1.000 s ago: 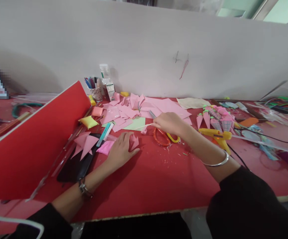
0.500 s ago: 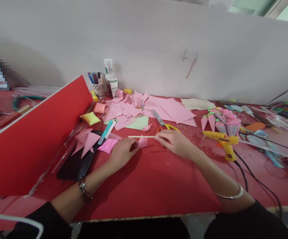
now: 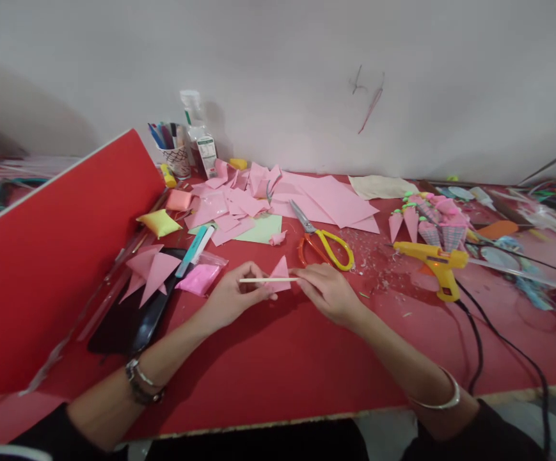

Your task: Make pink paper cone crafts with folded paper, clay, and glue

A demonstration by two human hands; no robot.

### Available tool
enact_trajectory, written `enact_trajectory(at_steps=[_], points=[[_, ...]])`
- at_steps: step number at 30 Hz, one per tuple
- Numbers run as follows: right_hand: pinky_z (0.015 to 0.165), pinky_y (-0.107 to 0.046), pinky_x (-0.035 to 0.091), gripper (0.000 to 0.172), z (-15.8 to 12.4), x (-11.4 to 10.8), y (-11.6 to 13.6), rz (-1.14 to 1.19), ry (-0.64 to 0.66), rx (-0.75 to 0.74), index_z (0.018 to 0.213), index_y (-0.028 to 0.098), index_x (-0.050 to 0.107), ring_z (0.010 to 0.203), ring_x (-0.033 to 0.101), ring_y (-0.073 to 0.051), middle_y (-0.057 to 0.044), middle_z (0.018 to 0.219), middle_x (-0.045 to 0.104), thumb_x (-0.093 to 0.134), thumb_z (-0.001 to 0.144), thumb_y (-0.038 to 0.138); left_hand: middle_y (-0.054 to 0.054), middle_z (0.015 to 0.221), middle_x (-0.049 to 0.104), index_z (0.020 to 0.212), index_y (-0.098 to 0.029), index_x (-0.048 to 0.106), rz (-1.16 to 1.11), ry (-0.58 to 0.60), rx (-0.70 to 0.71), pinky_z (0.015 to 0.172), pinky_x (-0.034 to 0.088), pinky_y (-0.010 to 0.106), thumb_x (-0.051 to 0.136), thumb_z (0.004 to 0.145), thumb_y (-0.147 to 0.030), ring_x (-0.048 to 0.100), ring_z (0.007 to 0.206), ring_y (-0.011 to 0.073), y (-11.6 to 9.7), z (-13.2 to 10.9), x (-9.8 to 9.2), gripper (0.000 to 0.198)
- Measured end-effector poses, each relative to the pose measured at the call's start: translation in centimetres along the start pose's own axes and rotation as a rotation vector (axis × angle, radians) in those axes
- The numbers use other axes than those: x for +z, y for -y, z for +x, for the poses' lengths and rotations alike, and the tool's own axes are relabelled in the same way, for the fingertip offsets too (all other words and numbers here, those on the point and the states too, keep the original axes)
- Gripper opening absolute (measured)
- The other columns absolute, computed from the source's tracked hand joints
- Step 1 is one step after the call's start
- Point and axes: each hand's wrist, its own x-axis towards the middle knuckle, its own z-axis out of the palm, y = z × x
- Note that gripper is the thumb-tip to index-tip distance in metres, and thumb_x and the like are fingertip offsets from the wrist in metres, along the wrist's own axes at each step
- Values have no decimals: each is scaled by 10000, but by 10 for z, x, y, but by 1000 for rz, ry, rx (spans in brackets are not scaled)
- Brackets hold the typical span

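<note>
My left hand (image 3: 232,296) is closed in a pinch on a small pink paper triangle (image 3: 280,275) just above the red table (image 3: 306,358). My right hand (image 3: 328,291) pinches the right end of a thin pale wooden stick (image 3: 268,280), which lies level across the paper and reaches towards my left fingers. Both hands meet at the table's middle. Orange and yellow scissors (image 3: 323,243) lie just behind my right hand.
A yellow glue gun (image 3: 434,259) with a black cord stands to the right, beside pink paper cones (image 3: 424,224). Loose pink sheets (image 3: 306,202) cover the back. A red board (image 3: 61,256) leans at the left, over a black phone (image 3: 138,314). A pen cup (image 3: 174,153) and a bottle (image 3: 198,137) stand by the wall.
My right hand came back from near the scissors with the stick, towards my left hand. My left hand lifted the pink paper off the table, and the stick now lies across it.
</note>
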Motion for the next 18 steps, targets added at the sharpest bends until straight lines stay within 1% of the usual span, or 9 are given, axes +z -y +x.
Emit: enact_trajectory(at_steps=[1,3,5,8,11,13,14,16,18], points=[[603,-257,391,373,0,1,1,3,6,-1,902,115,608,645,551,-138,-75,724,637,275,888,281,-14,703,613,729,-184,459,-14,-15,-14,667,472,297,541,697,-265,603,658,129,0,-1,1,120],[586,-247,378,390,0,2,2,0,23,-7,880,115,617,622,545,-134,-67,692,630,272,891,297,20,870,629,873,-190,485,-3,-1,-38,698,471,302,550,675,-232,608,723,135,-1,-2,0,213],[567,-241,361,408,0,2,3,-8,43,-19,854,112,623,594,531,-130,-59,654,615,268,893,308,57,978,621,983,-185,507,3,104,-68,744,460,318,540,679,-235,600,805,155,-2,-2,-3,310],[556,-234,342,429,-1,3,2,-18,63,-39,827,111,627,573,508,-123,-51,629,595,257,897,317,63,953,640,1021,-171,544,-56,289,-100,778,440,332,530,682,-264,587,859,185,-2,-3,-10,352],[554,-228,325,438,-1,3,1,-52,70,-56,827,120,629,561,485,-117,-39,607,573,246,900,319,61,883,654,984,-167,578,-212,354,-94,746,441,316,511,676,-295,590,819,192,1,-2,-15,340],[547,-228,306,433,-2,3,0,-108,62,-86,832,139,632,555,472,-116,-27,586,555,245,901,321,74,804,656,904,-148,609,-279,341,-123,711,447,312,428,733,-350,593,758,188,2,-1,-15,320],[546,-229,295,425,-2,3,0,-149,51,-109,833,150,633,552,464,-115,-21,578,547,248,901,316,75,753,654,838,-142,621,-265,303,-147,698,447,311,372,769,-373,591,727,182,3,-1,-14,347],[546,-234,275,402,-2,2,-1,-244,27,-166,821,166,634,546,447,-115,-13,565,534,262,901,295,53,677,645,706,-152,620,-132,202,-190,689,443,302,329,804,-387,583,693,168,3,0,-13,387],[554,-239,262,370,-2,2,-2,-322,17,-217,805,170,630,551,433,-116,-9,561,528,285,897,267,19,651,642,647,-165,607,27,156,-187,685,438,286,401,786,-373,577,678,153,3,2,-12,324]])
